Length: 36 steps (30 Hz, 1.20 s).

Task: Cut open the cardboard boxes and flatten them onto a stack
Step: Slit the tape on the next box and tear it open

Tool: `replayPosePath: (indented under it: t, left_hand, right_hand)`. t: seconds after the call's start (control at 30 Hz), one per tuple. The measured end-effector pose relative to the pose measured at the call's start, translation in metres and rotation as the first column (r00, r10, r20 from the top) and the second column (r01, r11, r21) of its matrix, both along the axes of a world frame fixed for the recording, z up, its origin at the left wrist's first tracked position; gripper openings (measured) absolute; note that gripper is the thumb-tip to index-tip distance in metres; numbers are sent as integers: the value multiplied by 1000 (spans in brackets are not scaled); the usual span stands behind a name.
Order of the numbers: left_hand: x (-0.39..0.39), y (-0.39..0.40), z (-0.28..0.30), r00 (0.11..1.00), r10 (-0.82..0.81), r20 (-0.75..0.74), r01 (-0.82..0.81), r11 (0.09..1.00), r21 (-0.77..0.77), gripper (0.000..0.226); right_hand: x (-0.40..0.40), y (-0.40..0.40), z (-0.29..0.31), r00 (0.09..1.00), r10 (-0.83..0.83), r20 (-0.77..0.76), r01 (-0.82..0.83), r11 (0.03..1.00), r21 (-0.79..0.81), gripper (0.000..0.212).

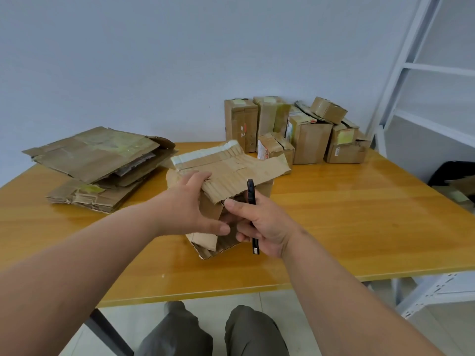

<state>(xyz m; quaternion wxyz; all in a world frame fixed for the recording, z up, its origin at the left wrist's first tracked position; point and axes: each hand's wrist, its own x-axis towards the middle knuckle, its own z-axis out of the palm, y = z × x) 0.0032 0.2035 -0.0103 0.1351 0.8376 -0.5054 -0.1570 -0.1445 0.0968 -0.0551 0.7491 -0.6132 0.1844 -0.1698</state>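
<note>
Item one: opened cardboard box (231,173), brown, partly collapsed, standing near the middle of the wooden table (359,227), toward its near edge. We note its top flap spread wide, white tape along the far edge, and a torn lower flap lying on the tabletop.

Item two: left hand (191,204). We see its fingers curled over the top flap's near-left edge, thumb stretched below toward the box's open side.

Item three: right hand (259,222). Its fingers are wrapped round a black utility knife (252,214), held upright just beside the box; we cannot tell whether a blade is out.

Item four: stack of flattened cardboard (97,163), at the far left corner, sheets askew.

Item five: cluster of taped boxes (295,132), along the far edge against the wall, well apart from the stack.

Item six: white metal shelving (411,65), beyond the right edge.
</note>
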Motion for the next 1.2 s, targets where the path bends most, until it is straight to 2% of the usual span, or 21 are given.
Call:
replayPosePath:
  t: [0.1,0.17,0.2,0.27,0.33,0.37,0.4,0.47,0.57,0.7,0.87,0.93,1.03,1.2]
  left_hand:
    - [-2,-3,-13,989,27,142,-24,999,-24,122]
    - [-2,-3,-12,996,19,90,-17,999,-31,110]
    - [-2,-3,-8,999,14,38,-12,999,-33,103]
    - [-3,-4,1,1000,0,-32,-2,999,-49,92]
    - [-2,-5,10,998,-7,-66,2,997,-71,83]
    - [-1,-5,14,996,-9,-93,1,997,-79,80]
    - [0,-5,17,993,-12,-121,2,997,-80,77]
    - [0,-4,22,990,-32,-140,25,998,-51,76]
    - [1,-5,23,990,-62,-127,60,998,-21,78]
    - [0,-5,23,991,-87,-106,84,996,-29,80]
    - [-5,-10,25,991,-121,-49,119,992,-45,79]
    - [-6,-12,25,991,-129,-28,128,991,-43,78]
    - [-4,-11,23,993,-119,-19,118,993,-30,76]
    - [2,-8,17,992,-116,-52,116,993,-3,79]
  right_hand:
    - [-2,1,-2,999,-31,-29,31,1000,-1,21]
    - [-5,0,0,995,-87,-52,85,996,-36,18]
    - [-6,-2,2,983,-170,-73,163,982,-94,21]
    - [-8,-9,3,895,-433,-105,387,872,-299,28]
    - [-9,-21,0,768,-636,-75,507,677,-534,15]
    - [-9,-24,-2,723,-686,-80,508,607,-611,10]
    - [-9,-26,-4,686,-720,-104,486,559,-672,21]
    - [-7,-31,-6,631,-757,-171,424,520,-741,45]
    - [-3,-35,-1,585,-788,-193,355,462,-813,54]
    - [5,-40,6,576,-793,-200,316,442,-840,67]
    - [16,-43,5,540,-827,-157,415,424,-805,75]
    - [17,-45,4,525,-837,-153,443,423,-791,70]
    - [15,-48,3,535,-831,-156,462,442,-769,50]
    - [1,-58,0,641,-756,-130,601,601,-528,32]
